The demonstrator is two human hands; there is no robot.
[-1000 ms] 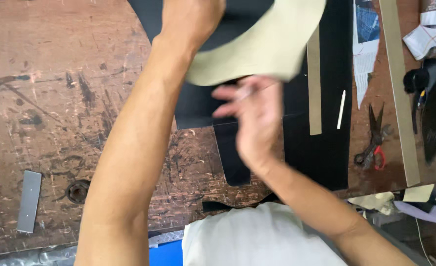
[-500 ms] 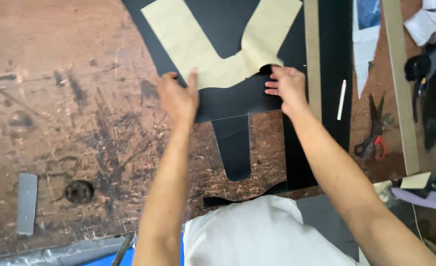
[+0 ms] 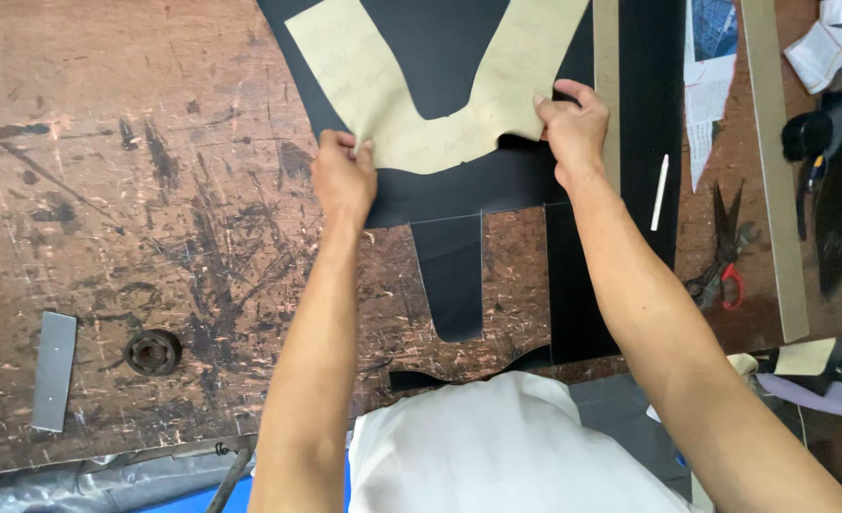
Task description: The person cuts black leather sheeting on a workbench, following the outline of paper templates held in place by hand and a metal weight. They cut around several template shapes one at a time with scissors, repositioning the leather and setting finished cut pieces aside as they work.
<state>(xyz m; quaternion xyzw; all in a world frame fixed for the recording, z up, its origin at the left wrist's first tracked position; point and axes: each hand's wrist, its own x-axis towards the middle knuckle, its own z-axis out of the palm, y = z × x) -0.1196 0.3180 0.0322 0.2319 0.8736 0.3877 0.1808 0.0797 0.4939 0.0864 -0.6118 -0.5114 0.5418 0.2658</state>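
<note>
Since a second ago the tan pattern (image 3: 421, 104) has been brought down from mid-air and is now laid flat on the black sheet (image 3: 468, 180) on the worktop (image 3: 136, 190); placement looks nearly settled. Its lower-left corner is pinched by the left hand (image 3: 343, 176). Its lower-right edge is gripped by the right hand (image 3: 573, 128). Scissors (image 3: 725, 252) lie well apart, far right.

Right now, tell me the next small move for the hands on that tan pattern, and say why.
Probably press the tan paper pattern flat onto the black sheet. The left hand pinches its lower left corner and the right hand its lower right edge, which looks slightly lifted off the sheet there. The white marking stick lies untouched beside the right arm.
</note>
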